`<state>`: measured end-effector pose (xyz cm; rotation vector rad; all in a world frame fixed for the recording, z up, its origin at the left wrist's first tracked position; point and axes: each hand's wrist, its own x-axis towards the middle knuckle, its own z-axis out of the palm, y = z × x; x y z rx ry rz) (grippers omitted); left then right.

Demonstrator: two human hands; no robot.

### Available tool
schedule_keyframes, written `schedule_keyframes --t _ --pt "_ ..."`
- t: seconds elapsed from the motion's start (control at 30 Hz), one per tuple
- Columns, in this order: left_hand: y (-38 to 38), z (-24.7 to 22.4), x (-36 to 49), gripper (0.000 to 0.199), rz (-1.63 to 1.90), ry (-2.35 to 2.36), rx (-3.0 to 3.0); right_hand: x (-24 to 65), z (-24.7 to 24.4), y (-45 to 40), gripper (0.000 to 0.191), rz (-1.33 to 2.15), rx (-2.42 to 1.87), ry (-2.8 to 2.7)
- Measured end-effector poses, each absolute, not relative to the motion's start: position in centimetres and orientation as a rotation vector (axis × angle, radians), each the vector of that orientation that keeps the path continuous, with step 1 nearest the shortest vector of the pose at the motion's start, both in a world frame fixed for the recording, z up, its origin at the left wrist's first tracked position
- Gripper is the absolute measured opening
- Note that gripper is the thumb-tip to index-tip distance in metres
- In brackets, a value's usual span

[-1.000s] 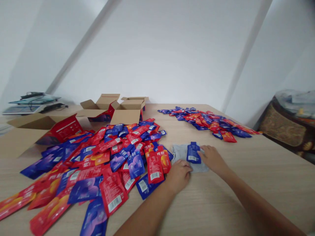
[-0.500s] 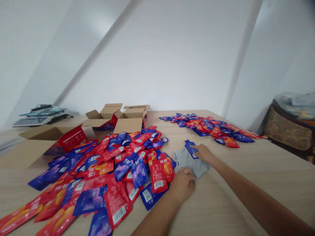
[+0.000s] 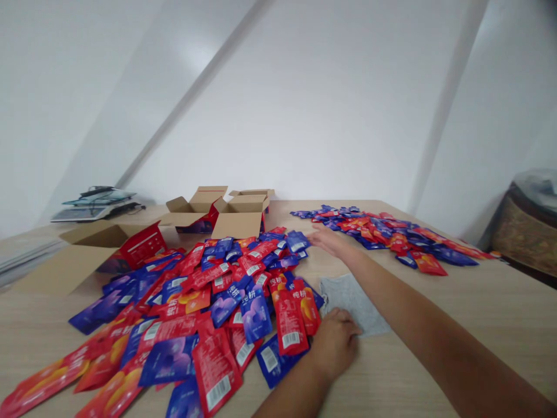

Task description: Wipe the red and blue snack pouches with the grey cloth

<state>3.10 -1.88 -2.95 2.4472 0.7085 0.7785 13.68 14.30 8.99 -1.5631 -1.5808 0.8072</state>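
My left hand [image 3: 337,341] rests at the near left edge of a grey cloth [image 3: 354,305], its fingers curled down on the fabric. The cloth lies flat on the table, partly covered by my right forearm. Farther off, my right hand [image 3: 327,239] reaches over the right edge of a heap of red and blue pouches [image 3: 252,255], its fingers stretched out and apart. Just beyond its fingertips a blue pouch [image 3: 297,241] with a white label lies on the heap. Red pouches [image 3: 290,325] lie beside my left hand.
Open cardboard boxes [image 3: 241,223] stand behind the heap, with another open box [image 3: 87,249] at left. A second pile of pouches [image 3: 374,229] lies at the back right. Stacked flat devices with cables [image 3: 98,203] sit at the back left. A brown patterned chair [image 3: 524,229] stands at right.
My right hand has moved left and away from the grey cloth to the heap. The blue pouch that lay on the cloth is now at the heap's edge. My left hand has stayed on the cloth.
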Motion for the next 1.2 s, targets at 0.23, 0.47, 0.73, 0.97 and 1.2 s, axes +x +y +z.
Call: schedule_keyframes --t 0.23,0.47,0.73,0.97,1.2 --pt "-1.8 -2.7 3.0 0.037 0.791 0.697 2.419 13.9 6.1 14.3 0.052 0.822 -1.556 -1.588" --pt "-2.2 -1.6 2.9 0.043 0.782 0.723 2.383 26.8 1.2 11.2 0.052 0.304 -1.992 -1.506" --pt "-2.3 -1.4 3.1 0.043 0.764 0.778 2.349 33.2 0.0 14.4 0.059 -0.351 -2.147 -1.684" --pt "-1.6 -2.2 3.0 0.04 0.755 0.73 2.352 33.2 -0.8 18.7 0.053 -0.337 -2.333 -1.575" --pt "-1.9 -1.6 3.0 0.045 0.746 0.773 2.324 30.2 -0.7 16.1 0.042 -0.319 -2.162 -1.923"
